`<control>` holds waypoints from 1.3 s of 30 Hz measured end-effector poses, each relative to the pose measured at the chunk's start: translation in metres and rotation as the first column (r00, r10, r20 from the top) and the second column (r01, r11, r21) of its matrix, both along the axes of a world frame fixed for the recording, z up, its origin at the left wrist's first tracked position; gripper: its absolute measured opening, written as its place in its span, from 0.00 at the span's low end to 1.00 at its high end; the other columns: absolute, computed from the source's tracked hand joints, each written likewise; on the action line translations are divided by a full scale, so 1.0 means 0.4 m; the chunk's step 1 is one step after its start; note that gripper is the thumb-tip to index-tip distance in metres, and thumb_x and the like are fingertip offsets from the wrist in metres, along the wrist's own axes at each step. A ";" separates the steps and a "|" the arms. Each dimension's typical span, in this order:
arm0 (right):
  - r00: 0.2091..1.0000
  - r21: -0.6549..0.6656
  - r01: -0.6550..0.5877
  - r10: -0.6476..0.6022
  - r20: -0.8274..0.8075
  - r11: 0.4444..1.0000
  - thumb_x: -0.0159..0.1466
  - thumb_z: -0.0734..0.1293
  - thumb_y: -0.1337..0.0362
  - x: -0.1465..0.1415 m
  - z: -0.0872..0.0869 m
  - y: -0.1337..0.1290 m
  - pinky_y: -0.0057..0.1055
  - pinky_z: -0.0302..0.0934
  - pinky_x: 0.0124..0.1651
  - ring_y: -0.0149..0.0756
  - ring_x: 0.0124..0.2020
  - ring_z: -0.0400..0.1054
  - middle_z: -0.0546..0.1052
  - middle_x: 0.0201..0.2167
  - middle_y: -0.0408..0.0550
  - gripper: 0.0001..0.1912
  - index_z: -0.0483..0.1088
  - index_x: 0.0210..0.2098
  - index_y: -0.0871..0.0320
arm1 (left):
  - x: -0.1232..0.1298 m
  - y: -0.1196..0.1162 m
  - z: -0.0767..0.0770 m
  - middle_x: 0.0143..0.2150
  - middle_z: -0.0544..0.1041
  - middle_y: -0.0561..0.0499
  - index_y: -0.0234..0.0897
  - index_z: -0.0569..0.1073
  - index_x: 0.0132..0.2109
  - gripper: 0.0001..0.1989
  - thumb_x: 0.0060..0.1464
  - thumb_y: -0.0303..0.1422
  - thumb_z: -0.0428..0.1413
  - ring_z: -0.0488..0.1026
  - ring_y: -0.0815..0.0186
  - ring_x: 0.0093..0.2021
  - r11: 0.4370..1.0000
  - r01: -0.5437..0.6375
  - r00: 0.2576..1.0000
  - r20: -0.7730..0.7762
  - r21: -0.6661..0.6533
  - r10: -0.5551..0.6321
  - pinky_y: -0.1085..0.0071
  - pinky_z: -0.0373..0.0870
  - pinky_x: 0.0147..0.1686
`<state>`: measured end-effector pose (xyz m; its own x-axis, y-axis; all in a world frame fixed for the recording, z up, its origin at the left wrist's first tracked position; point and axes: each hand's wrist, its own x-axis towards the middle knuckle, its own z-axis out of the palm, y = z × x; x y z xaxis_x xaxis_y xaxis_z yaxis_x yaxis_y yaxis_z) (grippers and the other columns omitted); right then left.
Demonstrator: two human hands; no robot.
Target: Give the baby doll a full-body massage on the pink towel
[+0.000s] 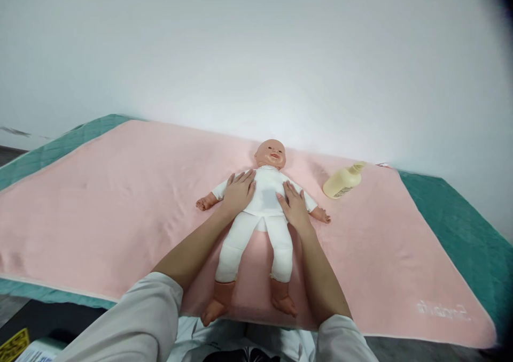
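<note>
Doll (260, 202): on its back on the blanket (132, 201), head toward the wall (256, 57), feet toward the person; lying this way round probably lets both hands reach its chest evenly, without the arms crossing.
Left hand (239, 192): palm down over one side of the doll's chest, near the shoulder, fingertips pointing toward its head.
Left grip: spread flat, fingers extended and nearly together, wrapped round nothing; it touches the doll rather than grasping it.
Right hand (295, 206): laid on the opposite side of the chest, a mirror of the left, perhaps to share the contact equally.
Right grip: likewise unfurled, fingers a little apart, thumb toward the middle, nothing caught in it; how hard either palm presses cannot be told.
Doll's arms: stretched out sideways, which leaves the chest accessible between them.
Top (262, 183): white and closed over the chest, with a grey patch in the middle; the hands rest on cloth.
Bottle (340, 184): seemingly on its side, to the right of the doll and apart from it; likely put there to be within reach yet outside the right arm's path.
Blanket and mat (449, 207): pink over green, probably layered as soft padding.
Sleeves (136, 319): ending near the elbows, so both forearms are bare and cloth stays off the doll.
</note>
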<state>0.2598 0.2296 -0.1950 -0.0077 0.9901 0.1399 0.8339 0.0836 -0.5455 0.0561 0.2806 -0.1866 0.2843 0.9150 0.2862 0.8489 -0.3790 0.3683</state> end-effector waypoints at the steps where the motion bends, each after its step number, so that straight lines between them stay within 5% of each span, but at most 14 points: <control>1: 1.000 0.000 -0.003 0.003 -0.002 1.000 0.70 0.52 0.51 0.001 -0.001 0.000 0.55 0.33 0.71 0.46 0.71 0.47 0.55 0.69 0.58 0.32 0.55 0.67 0.63 | 0.000 0.000 -0.001 0.66 0.65 0.48 0.37 0.64 0.65 0.24 0.66 0.35 0.40 0.62 0.57 0.65 1.000 0.000 1.000 0.002 0.003 0.000 0.52 0.48 0.67; 10: 0.998 0.057 -0.022 0.026 -0.064 0.998 0.69 0.53 0.49 0.012 -0.010 0.001 0.57 0.36 0.70 0.50 0.70 0.48 0.57 0.68 0.60 0.33 0.58 0.65 0.64 | -0.019 0.018 -0.019 0.62 0.71 0.46 0.39 0.71 0.58 0.20 0.64 0.34 0.44 0.68 0.58 0.61 0.989 0.065 0.982 0.167 0.131 -0.087 0.52 0.56 0.64; 15: 0.975 0.216 0.011 0.037 -0.219 0.976 0.68 0.56 0.51 0.030 0.016 -0.012 0.48 0.52 0.66 0.48 0.66 0.57 0.70 0.60 0.58 0.28 0.68 0.57 0.63 | -0.056 -0.001 0.007 0.47 0.80 0.46 0.38 0.77 0.46 0.16 0.64 0.35 0.45 0.74 0.62 0.49 0.947 -0.043 0.910 0.404 0.319 -0.095 0.62 0.68 0.52; 19: 0.952 0.209 0.152 -0.086 -0.295 0.966 0.67 0.56 0.52 0.039 0.048 -0.035 0.39 0.66 0.48 0.43 0.46 0.71 0.79 0.46 0.53 0.22 0.75 0.46 0.58 | -0.074 -0.029 0.030 0.37 0.79 0.48 0.38 0.76 0.39 0.17 0.63 0.37 0.44 0.74 0.64 0.37 0.977 -0.138 0.889 0.455 0.160 0.051 0.68 0.69 0.40; 25: 0.875 0.112 0.249 -0.173 -0.452 0.962 0.65 0.58 0.53 0.046 0.062 -0.057 0.34 0.63 0.41 0.38 0.34 0.70 0.79 0.31 0.48 0.19 0.75 0.34 0.59 | -0.066 -0.047 0.031 0.32 0.77 0.51 0.37 0.74 0.34 0.16 0.61 0.38 0.45 0.72 0.67 0.30 0.988 -0.136 0.768 0.623 -0.072 0.151 0.71 0.67 0.33; 30: 0.750 0.066 0.265 -0.163 -0.640 0.962 0.63 0.61 0.51 0.052 0.017 -0.102 0.32 0.61 0.34 0.34 0.27 0.65 0.73 0.23 0.44 0.18 0.71 0.26 0.58 | -0.060 -0.084 0.020 0.30 0.76 0.50 0.37 0.71 0.32 0.15 0.61 0.37 0.45 0.72 0.66 0.30 0.976 -0.124 0.652 0.726 -0.180 0.216 0.71 0.68 0.32; 39: 0.519 -0.008 0.498 -0.305 -0.798 0.867 0.60 0.65 0.47 0.078 -0.068 -0.239 0.29 0.57 0.30 0.31 0.26 0.62 0.71 0.24 0.44 0.22 0.69 0.26 0.61 | -0.157 -0.153 -0.014 0.31 0.75 0.50 0.37 0.73 0.35 0.17 0.63 0.41 0.44 0.71 0.67 0.30 0.956 -0.275 0.656 0.707 -0.103 0.264 0.71 0.68 0.33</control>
<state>0.2909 0.1340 -0.2223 0.5859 0.8062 0.0822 0.0954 0.0322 -0.9949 -0.0067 0.2193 -0.1922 -0.2661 0.9137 0.3072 0.4016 -0.1846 0.8970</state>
